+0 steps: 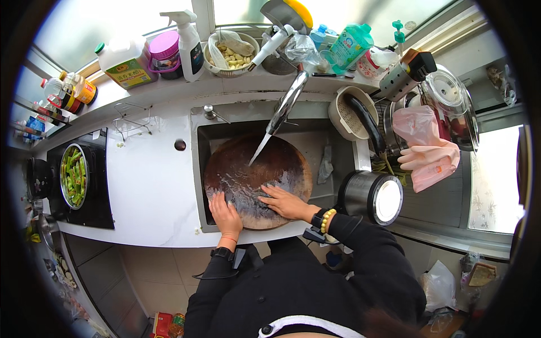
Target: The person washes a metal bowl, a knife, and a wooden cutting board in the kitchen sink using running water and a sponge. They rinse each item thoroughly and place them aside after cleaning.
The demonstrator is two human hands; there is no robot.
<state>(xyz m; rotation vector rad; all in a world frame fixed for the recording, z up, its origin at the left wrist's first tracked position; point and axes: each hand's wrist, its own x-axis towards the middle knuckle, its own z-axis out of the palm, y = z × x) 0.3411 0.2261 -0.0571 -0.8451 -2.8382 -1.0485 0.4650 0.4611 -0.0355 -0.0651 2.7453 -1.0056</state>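
A thick round wooden chopping board lies in the kitchen sink, its dark upper face wet. Water runs from the chrome faucet onto the board. My right hand rests flat on the wet wood, fingers spread and pointing left. At the board's near left edge, my left hand is laid with its fingers pointing away from me. Neither hand grasps anything. A crumpled piece of plastic sticks to the sink floor right of the board.
A plate of cut green vegetables sits on the black cooktop. Right of the sink stand a metal pot and a strainer basket holding an eggplant. Pink rubber gloves hang beyond. Bottles and a bowl of garlic line the sill.
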